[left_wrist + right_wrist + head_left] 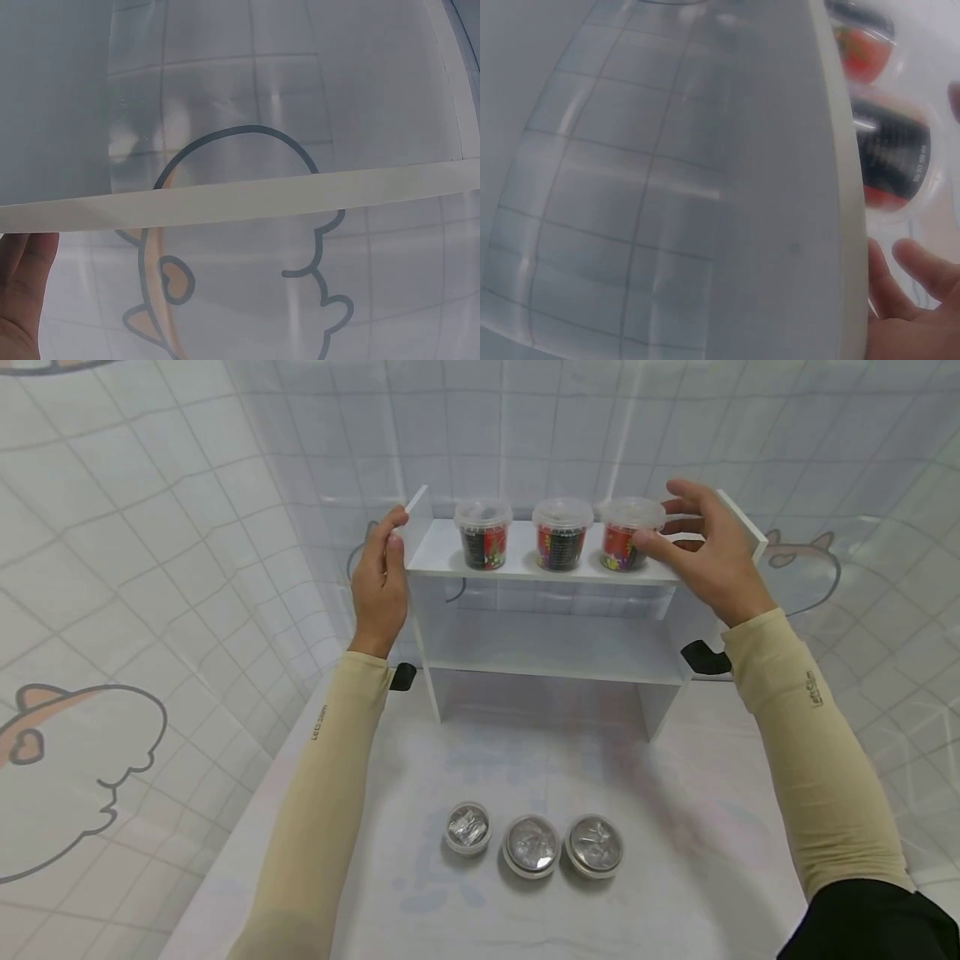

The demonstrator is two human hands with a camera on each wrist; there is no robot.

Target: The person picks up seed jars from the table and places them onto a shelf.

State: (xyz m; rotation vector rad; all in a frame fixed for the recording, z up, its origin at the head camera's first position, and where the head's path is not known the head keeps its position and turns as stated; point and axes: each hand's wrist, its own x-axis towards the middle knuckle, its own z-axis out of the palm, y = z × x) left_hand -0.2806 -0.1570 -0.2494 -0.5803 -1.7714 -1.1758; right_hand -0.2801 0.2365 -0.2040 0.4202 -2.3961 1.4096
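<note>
- The shelf unit point(555, 643), white and with two boards, stands near the table's point(465, 927) back edge.
- Its top board point(442, 550) carries three clear plastic cups in a row, upright and lidded, with red and black labels.
- The left cup point(483, 537) stands nearer the board's left end, the middle cup point(561, 537) about halfway along, and the right cup point(624, 537) towards the right end.
- The right hand point(708, 547) is at the right cup, thumb in front of it and the other fingers to its right; they are spread in a loose curve, apart from one another. Whether the thumb touches the cup, I cannot tell.
- The left hand point(381, 585) is at the left side panel point(418, 518), fingers extended near the panel's front edge and holding no cup.
- The right side panel point(742, 518) rises beside the right hand at the board's right end.
- On the table, in front of the shelf unit, three small round containers with silvery tops form a row: the left container point(468, 828) is the smallest, set apart from the other two; the middle container point(532, 846) and the right container point(595, 846) are just beside each other.
- Beige sleeves point(322, 785) cover both forearms.
- Tile-patterned sheeting point(225, 527) with cartoon animals surrounds the table.
</note>
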